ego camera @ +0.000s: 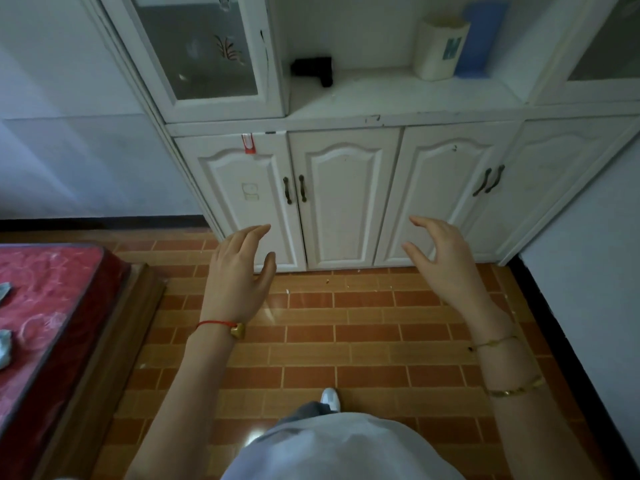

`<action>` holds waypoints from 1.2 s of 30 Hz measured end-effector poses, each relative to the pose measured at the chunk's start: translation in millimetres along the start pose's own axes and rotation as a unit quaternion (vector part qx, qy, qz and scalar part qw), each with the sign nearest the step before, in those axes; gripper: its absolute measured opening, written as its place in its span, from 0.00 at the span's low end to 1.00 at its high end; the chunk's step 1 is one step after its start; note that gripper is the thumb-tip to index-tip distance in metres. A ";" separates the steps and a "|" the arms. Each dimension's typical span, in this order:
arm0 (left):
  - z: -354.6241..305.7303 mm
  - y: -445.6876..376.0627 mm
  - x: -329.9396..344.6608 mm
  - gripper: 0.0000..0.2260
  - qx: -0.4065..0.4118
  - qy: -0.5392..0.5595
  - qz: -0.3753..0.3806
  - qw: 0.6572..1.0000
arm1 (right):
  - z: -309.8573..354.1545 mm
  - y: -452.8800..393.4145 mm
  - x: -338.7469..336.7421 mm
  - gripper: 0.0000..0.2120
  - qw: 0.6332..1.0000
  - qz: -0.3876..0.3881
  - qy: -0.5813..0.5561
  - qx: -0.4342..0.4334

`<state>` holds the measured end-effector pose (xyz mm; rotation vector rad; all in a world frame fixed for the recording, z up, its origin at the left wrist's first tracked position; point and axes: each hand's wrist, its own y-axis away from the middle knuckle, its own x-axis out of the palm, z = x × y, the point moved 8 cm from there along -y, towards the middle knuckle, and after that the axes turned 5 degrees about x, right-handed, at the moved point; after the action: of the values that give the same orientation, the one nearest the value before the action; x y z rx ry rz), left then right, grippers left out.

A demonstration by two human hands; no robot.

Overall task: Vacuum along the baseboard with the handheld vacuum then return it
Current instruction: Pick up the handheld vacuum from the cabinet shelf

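Hands hung empty over the tiled floor — the left hand point(239, 271) and the right hand point(446, 261) both relaxed, fingers loosely spread. The black handheld vacuum point(312, 70) lay on the cabinet shelf point(398, 98), well beyond them — probably light, rigid plastic, best taken by its downturned grip.

Both arms are stretched forward, bare to the elbow. The left hand point(239, 271) is held in the air with fingers relaxed and slightly bent, holding nothing. The right hand point(446, 261) is the same, its fingers loosely curved, thumb apart.
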<state>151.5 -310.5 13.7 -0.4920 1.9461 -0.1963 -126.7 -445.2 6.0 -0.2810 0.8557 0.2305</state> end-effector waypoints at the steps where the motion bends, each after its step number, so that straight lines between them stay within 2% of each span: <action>1: 4.6 -16.3 3.0 0.20 0.005 0.000 0.002 1.000 | 2.3 -15.6 2.1 0.22 1.000 -0.005 0.000 -0.001; 16: 48.3 -200.9 70.6 0.20 0.028 0.012 0.010 0.999 | -20.7 -198.4 50.3 0.23 1.000 0.012 -0.007 0.027; 30: 57.9 -444.7 128.9 0.18 0.054 0.017 -0.046 0.997 | -28.2 -471.2 36.4 0.21 0.997 -0.028 -0.033 -0.059; 36: 75.6 -518.0 170.9 0.17 0.065 0.002 -0.045 0.997 | -25.8 -556.8 66.2 0.20 0.998 -0.004 -0.031 -0.053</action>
<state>289.8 -843.4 22.8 -0.4940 1.9032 -0.3800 69.9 -970.7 22.9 -0.3750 0.7823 0.2758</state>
